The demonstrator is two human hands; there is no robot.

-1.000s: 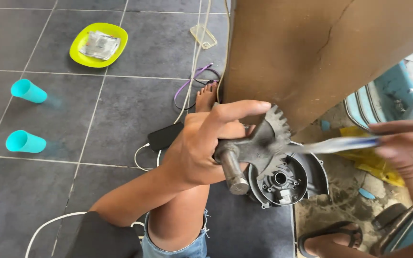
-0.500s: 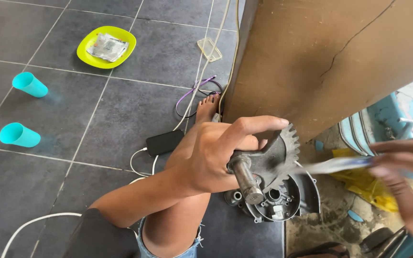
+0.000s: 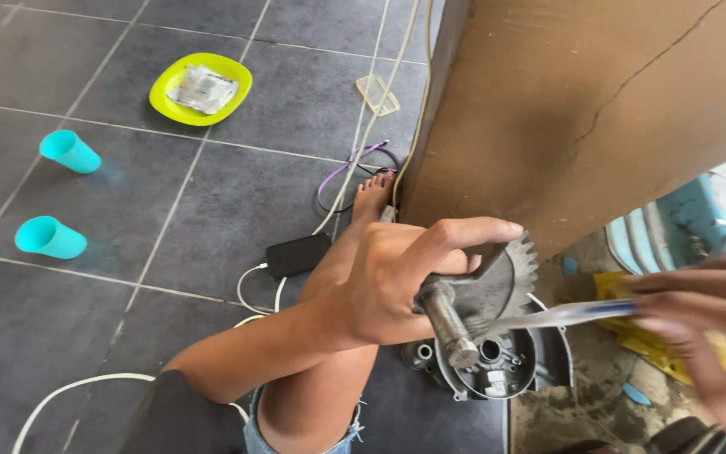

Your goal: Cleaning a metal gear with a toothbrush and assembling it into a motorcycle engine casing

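My left hand (image 3: 405,282) grips a grey metal gear wheel (image 3: 502,286) with a thick greasy shaft (image 3: 449,324), holding it just above a round grey gear housing (image 3: 506,370) on the floor. My right hand (image 3: 703,324), blurred at the right edge, holds a thin white and blue strip-like tool (image 3: 565,315) whose tip touches the gear near the shaft. My bare leg and foot (image 3: 371,197) stretch under the left arm.
A brown cracked pillar (image 3: 590,109) rises right behind the gear. On the grey tiles lie two turquoise cups (image 3: 69,151) (image 3: 48,238), a yellow-green plate (image 3: 201,88) with a packet, a black phone (image 3: 296,254) with white cable, purple wire, and yellow clutter at right.
The view has shifted a little, so the gear and left hand sit lower and more central. The right hand with the strip tool stays against the gear.
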